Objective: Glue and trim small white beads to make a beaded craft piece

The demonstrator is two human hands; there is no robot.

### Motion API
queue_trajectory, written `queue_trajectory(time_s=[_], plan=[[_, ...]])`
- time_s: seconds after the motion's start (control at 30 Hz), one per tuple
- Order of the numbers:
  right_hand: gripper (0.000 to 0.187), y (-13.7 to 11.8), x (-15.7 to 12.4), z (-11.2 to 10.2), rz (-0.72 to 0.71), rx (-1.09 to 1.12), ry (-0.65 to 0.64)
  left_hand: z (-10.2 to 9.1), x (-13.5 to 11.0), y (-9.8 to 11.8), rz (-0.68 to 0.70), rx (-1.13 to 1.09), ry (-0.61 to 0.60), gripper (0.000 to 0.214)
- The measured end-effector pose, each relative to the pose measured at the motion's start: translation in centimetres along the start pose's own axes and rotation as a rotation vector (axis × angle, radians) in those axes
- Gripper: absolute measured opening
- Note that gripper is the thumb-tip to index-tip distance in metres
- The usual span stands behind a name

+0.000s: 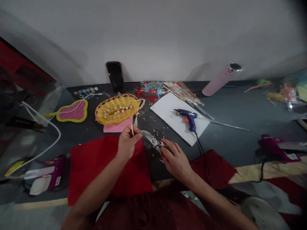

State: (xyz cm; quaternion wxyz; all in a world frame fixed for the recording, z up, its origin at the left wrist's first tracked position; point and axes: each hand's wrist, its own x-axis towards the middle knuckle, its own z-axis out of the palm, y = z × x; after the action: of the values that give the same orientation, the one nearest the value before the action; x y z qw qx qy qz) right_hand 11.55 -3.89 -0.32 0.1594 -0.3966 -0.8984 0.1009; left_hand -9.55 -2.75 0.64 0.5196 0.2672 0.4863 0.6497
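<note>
My left hand (128, 143) pinches a thin, pale stick (132, 130) between thumb and fingers, above the edge of the red cloth (96, 163). Wrapped round the handles of a pair of pruning shears (153, 140) is my right hand (176, 158). The curved blades point left and reach up to my left fingertips; whether they touch the stick I cannot tell. Small pale cut bits (154, 131) are scattered on the dark table around the shears. Behind my left hand stands a yellow woven basket (100, 119) with several small whitish pieces in it.
A blue glue gun (189, 117) lies on a white board (165, 110), its cord running toward the front edge. Sticks and tassels (153, 88) lie behind it. A phone (115, 76) leans on the wall; a pink bottle (219, 81) stands right. Purple devices (51, 172) sit at both sides.
</note>
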Motion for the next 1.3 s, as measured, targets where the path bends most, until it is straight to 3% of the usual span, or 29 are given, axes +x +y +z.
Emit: queue_trajectory(time_s=[0.37, 0.63, 0.87, 1.3], plan=[[0.02, -0.17, -0.1, 0.08, -0.061, -0.039, 0.033, -0.03, -0.19, 0.39, 0.038, 0.013, -0.017, 0.024], [0.018, 0.22, -0.21, 0.55, -0.115, -0.031, 0.062, -0.1, -0.51, 0.36, -0.019, -0.041, 0.007, 0.033], [0.02, 0.57, -0.2, 0.55, 0.002, 0.104, 0.086, -0.19, -0.45, 0.55, -0.035, -0.086, -0.031, 0.031], [0.021, 0.05, -0.16, -0.23, -0.025, 0.068, 0.006, -0.48, -0.32, 0.54, -0.053, 0.041, -0.032, 0.031]])
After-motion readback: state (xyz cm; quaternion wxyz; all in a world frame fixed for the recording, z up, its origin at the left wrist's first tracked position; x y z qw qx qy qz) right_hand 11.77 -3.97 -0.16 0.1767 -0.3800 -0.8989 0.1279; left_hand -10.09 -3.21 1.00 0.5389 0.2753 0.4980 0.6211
